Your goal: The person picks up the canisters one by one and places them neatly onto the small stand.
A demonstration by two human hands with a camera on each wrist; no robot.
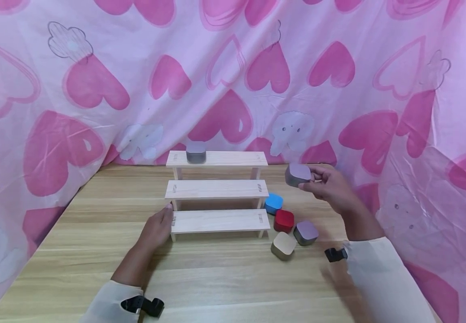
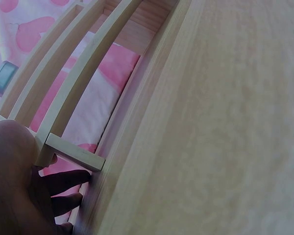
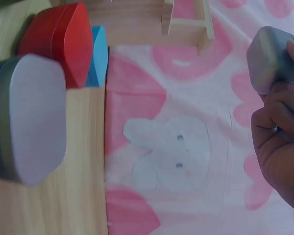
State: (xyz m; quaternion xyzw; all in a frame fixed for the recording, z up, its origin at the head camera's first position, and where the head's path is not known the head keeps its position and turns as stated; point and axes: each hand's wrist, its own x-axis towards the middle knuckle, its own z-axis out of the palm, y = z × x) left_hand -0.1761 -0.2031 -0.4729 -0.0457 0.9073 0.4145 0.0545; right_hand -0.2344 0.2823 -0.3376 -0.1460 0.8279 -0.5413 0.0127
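Pink heart-printed cloth [image 1: 233, 67] was hung behind a wood-grained desk [image 1: 217, 287]. Held off that desk, to the right of the shelves and apart from them, was a purple-topped block [image 1: 297, 172], its coloured face turned up. It was clamped at its right side by the grip of the right hand [image 1: 331, 188], the far side being left free; such a hold was judged well suited to a gentle setting-down, provided the base was kept level and no fingertip was trapped beneath. Beside it a three-tiered wooden stand [image 1: 217, 189] was set, with a grey block [image 1: 195, 153] placed towards the left of its top shelf. Against the left end of the lowest shelf the left hand [image 1: 158, 226] was rested; whether its grip was pinched on the wood could not be told. Light, steady pressure was thought best there, since a hard push might have shifted the frame. By the stand's right side a blue block [image 1: 274, 202], a red block [image 1: 284, 220], a second purple block [image 1: 306, 231] and a beige block [image 1: 283, 245] were grouped, where they could have been knocked by a low forearm.
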